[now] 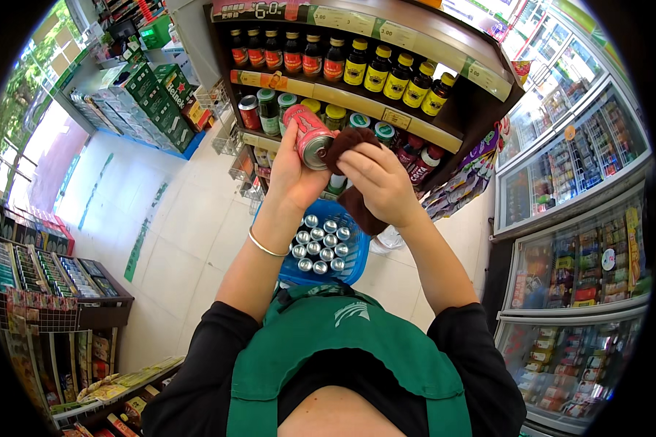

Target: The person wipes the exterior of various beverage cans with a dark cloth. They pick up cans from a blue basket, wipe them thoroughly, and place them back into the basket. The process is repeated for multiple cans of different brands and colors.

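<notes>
A pink drink can [308, 131] lies tilted in my left hand [295, 175], its silvery end facing me. My right hand [380, 180] grips a dark brown cloth [361, 210], and a bunched part of it touches the edge of the can. Below both hands is a blue plastic basket [361, 262] that holds several upright cans [327, 254] with silver tops. Just beyond my hands, a shelf rack carries a row of dark bottles with red labels [313, 57] and others with yellow labels [396, 82]. Lidded jars [269, 112] and a dark red can [249, 113] share the shelf beneath.
Glass-door coolers [574, 251] line the right side. Hanging snack packets [467, 169] flank the rack. Stacked beer cartons [142, 104] are at the upper left, near wire baskets [240, 164]. A display stand [60, 278] is at the left, with a low goods shelf [120, 390] at the lower left.
</notes>
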Demonstrator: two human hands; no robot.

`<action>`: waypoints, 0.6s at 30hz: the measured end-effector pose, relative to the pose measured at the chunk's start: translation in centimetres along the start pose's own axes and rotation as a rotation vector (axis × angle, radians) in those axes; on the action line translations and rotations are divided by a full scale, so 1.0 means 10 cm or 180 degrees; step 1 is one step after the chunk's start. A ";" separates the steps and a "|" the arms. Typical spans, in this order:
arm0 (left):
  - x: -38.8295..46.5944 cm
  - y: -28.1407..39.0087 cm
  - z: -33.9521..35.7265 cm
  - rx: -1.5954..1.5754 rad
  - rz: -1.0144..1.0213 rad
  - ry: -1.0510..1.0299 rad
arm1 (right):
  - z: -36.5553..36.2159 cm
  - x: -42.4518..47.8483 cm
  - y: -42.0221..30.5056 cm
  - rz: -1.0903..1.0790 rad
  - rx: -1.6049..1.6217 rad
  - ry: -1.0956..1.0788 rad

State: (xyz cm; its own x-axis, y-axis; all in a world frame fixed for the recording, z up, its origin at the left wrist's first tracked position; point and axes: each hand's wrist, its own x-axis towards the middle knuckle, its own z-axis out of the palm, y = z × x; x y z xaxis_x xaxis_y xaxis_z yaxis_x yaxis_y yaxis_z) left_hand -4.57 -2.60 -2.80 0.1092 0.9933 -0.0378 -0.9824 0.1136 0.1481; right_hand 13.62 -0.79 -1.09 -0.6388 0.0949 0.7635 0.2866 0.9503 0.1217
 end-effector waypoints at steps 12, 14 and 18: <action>-0.42 -0.27 -0.19 0.1624 0.0581 0.0382 | 0.39 0.28 -0.28 0.1163 0.1619 -0.0261; -0.42 -0.32 -0.33 0.2002 0.0746 0.0445 | 0.52 0.34 -0.17 0.1197 0.1264 -0.0229; -0.51 -0.26 -0.49 0.2524 0.0627 0.0230 | 0.79 0.33 0.12 0.2202 0.2594 0.0464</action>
State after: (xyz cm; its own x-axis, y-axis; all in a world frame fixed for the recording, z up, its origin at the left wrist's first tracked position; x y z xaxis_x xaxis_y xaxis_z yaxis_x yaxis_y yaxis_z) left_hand -3.32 -8.10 -7.79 -0.0908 0.9959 0.0022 -0.5808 -0.0547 0.8122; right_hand 6.18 3.05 -3.42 -0.4141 0.7020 0.5794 -0.0432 0.6207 -0.7829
